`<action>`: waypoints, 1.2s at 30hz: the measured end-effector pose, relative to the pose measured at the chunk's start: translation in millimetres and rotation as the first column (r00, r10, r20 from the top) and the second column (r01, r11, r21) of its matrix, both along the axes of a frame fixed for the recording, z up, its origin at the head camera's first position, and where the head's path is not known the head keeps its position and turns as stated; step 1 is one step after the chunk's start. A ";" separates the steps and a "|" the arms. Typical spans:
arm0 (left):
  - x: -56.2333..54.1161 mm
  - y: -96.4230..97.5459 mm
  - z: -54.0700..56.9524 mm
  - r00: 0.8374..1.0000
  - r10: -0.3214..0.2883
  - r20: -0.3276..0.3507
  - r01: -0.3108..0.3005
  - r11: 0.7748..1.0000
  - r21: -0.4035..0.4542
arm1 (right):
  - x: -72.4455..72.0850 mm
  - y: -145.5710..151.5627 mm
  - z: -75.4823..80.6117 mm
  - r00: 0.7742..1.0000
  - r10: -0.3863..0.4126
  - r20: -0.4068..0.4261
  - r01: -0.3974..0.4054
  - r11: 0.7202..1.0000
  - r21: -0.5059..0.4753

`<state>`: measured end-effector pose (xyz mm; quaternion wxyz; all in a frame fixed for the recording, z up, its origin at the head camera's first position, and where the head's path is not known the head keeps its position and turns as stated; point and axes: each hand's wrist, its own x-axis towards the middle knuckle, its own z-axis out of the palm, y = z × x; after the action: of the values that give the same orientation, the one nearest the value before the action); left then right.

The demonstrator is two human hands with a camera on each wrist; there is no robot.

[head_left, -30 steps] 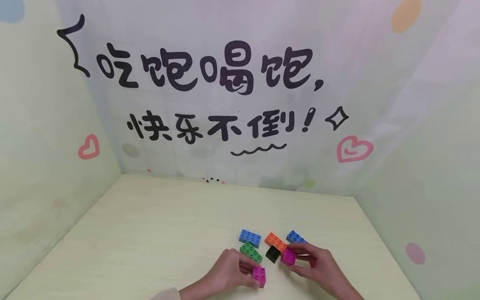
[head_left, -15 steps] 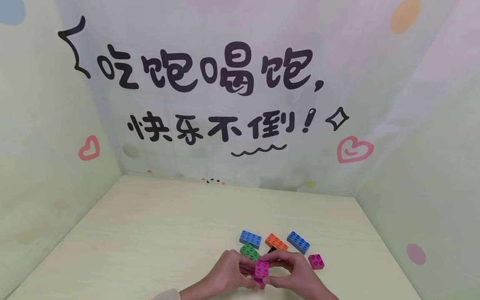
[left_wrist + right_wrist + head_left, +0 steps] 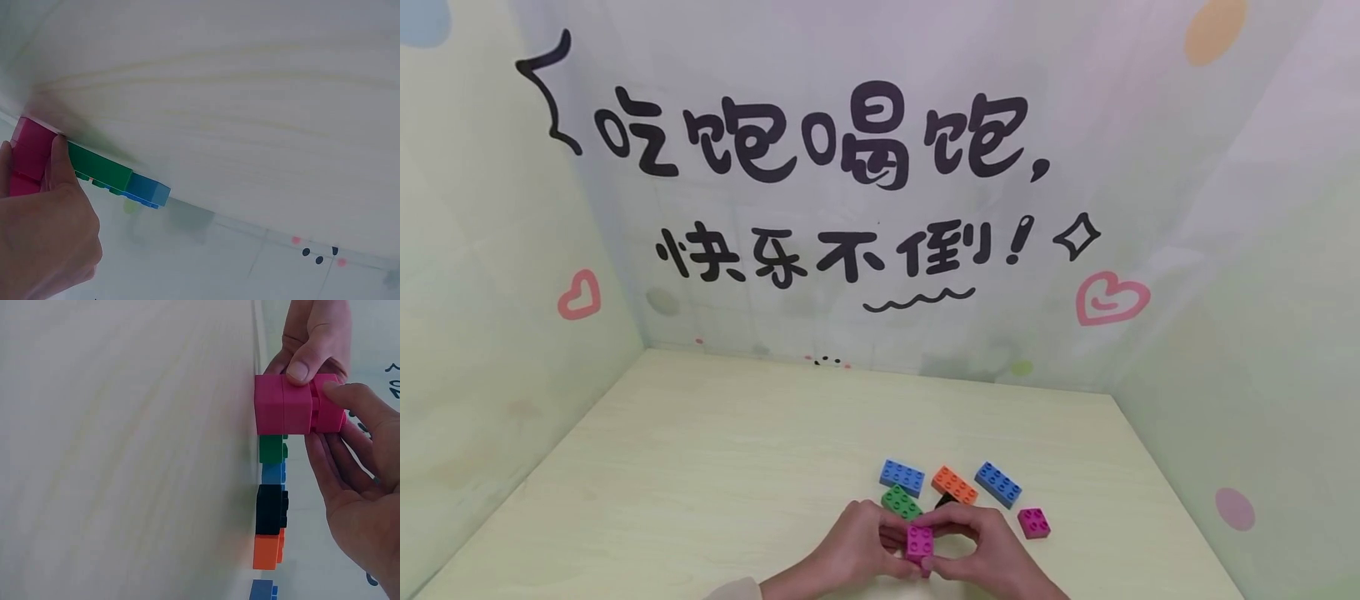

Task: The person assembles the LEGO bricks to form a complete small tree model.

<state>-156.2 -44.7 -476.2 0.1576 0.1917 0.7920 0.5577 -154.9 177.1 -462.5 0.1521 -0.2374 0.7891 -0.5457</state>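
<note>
Several pink toy building bricks [image 3: 920, 542] form an upright stack near the table's front edge. My left hand [image 3: 850, 542] grips the lower part of the stack between thumb and fingers, as the left wrist view also shows. From the other side, my right hand [image 3: 992, 546] pinches the topmost pink brick [image 3: 326, 415]. In the right wrist view, studs show in a narrow gap between that brick and the pink brick [image 3: 297, 415] below it. A green brick [image 3: 900, 502] lies just behind my left fingers. A black brick [image 3: 269, 509] is partly hidden behind my right hand in the head view.
Behind the hands lie a blue brick [image 3: 902, 477], an orange brick [image 3: 955, 484] by the black one, and another blue brick [image 3: 998, 483]. A separate pink brick [image 3: 1033, 523] sits to the right. Printed walls [image 3: 880, 333] enclose the pale table [image 3: 700, 467].
My right hand has moved left with a pink brick, bringing it over the one in my left hand, then slightly down. The separate pink brick on the right is now uncovered.
</note>
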 end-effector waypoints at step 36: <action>5.5 -5.3 20.8 1.000 0.017 -0.011 -0.017 0.998 0.062 | 6.8 2.4 2.9 0.999 -0.052 -0.010 0.052 0.998 0.045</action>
<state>-150.7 -50.0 -455.4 0.1425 0.1929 0.7769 0.5822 -148.2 179.6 -459.6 0.1400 -0.2157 0.8079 -0.5303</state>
